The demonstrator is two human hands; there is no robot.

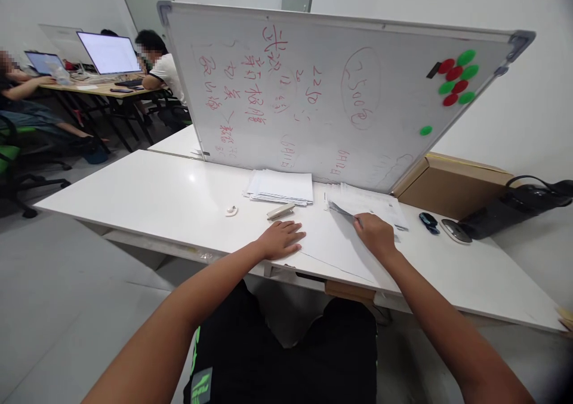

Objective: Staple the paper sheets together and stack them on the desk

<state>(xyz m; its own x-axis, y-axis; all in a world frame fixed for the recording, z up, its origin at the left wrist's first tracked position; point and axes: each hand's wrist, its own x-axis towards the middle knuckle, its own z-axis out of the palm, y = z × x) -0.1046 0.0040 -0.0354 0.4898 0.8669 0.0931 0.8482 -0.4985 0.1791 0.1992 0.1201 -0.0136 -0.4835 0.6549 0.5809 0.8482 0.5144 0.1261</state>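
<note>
My left hand [282, 240] rests flat on the white desk [147, 189] near its front edge, fingers spread, beside a sheet of paper [329, 258] whose front edge shows as a thin line. Just beyond its fingertips lies a pale stapler [281, 212]. My right hand [376, 235] is closed on a thin, greyish raised sheet of paper [342, 210], seen almost edge-on and shaded. Behind that hand, printed papers [369, 201] lie in a loose pile against the whiteboard. A stack of white paper [282, 186] sits left of them.
A whiteboard [286, 93] with red writing and magnets leans along the back. Toward the right are a cardboard box [447, 180], a black bag [496, 213], a computer mouse [455, 231] and a small dark object [428, 222]. A white earpiece [231, 211] lies left. People sit at another desk.
</note>
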